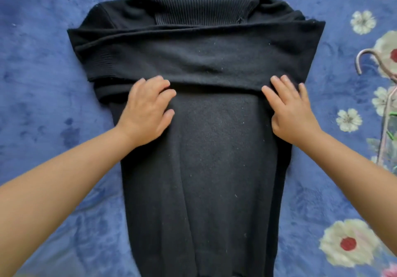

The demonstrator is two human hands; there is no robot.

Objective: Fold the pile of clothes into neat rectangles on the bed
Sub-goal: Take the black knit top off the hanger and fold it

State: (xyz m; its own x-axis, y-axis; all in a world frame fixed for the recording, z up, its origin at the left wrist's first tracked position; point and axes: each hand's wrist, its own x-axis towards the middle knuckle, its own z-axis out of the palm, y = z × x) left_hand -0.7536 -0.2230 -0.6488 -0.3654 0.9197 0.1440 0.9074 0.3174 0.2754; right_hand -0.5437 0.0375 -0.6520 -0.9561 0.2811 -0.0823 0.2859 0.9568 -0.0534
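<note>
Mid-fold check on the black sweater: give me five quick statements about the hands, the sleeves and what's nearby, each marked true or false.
1. Both sleeves lie folded across the black sweater. True.
2. The left hand lifts the hem off the bed. False: it rests on the sweater at the lower edge of the folded sleeves.
3. The right hand lies on the sweater with fingers fairly straight. True.
4. The ribbed collar points toward the person. False: it lies at the far end.
5. A clothes hanger lies left of the sweater. False: it lies to the right, on the blue floral bedcover.
</note>
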